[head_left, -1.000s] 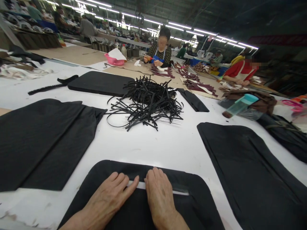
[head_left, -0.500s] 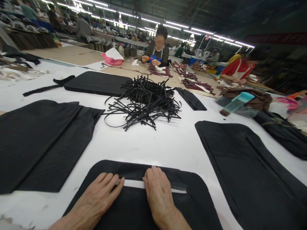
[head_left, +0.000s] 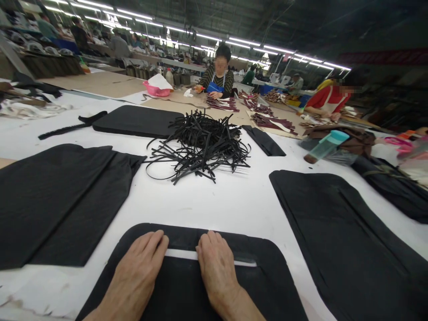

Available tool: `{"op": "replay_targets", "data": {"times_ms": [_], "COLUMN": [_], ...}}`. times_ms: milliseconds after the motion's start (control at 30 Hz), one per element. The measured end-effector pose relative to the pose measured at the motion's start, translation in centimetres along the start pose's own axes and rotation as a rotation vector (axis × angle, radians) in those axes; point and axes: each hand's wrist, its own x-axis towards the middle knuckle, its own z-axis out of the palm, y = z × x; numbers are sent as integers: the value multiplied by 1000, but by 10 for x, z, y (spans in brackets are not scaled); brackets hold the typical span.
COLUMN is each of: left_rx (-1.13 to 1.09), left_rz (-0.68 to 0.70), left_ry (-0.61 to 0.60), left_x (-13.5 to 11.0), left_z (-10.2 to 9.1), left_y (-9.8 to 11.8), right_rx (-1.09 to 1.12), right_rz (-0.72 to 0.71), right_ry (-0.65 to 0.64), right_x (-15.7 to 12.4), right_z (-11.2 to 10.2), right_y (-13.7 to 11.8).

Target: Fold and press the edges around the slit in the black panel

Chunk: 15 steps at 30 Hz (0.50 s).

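Observation:
A black, round-cornered leather-like panel (head_left: 180,290) lies flat on the white table in front of me. A long narrow slot with a white strip (head_left: 182,254) in it crosses the panel near its far edge. My left hand (head_left: 138,261) lies at the slot's left part, fingers bent and pressed together on the black material beyond it. Over the slot's middle is my right hand (head_left: 216,265), its fingers curled down onto the same material, with the thumb side by the white strip. Both sets of fingertips are partly hidden.
Beyond the panel sits a tangled heap of thin black strips (head_left: 203,147). Black pieces lie left (head_left: 60,200) and right (head_left: 334,223), with a black stack (head_left: 133,120) farther back. A teal-lidded bottle (head_left: 326,147) rests at right. Two co-workers sit across the table.
My left hand has shifted up and slightly left, its fingers drawing closer together and its thumb off the white strip. My right hand stays in nearly the same place. The view has tilted slightly.

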Motion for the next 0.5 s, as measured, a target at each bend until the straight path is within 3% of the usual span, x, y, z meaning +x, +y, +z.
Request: {"op": "replay_targets", "data": {"times_ms": [133,200,333,500], "left_rx": [-135,-133,-112,-123], "left_rz": [92,88,73,59], "left_ry": [121,123,37,-18], "left_x": [10,10,5,1], "left_z": [18,29,36,33], "left_y": [37,49,53,51], "right_rx": [45,125,277,207], "right_rz": [3,-25,-133,-91], "right_ry": [-12,-51,-69,-65], "right_x": [0,-1,-9,-24], "right_z": [-3,-8,-23,-32], "right_y": [2,8,35,71]}}
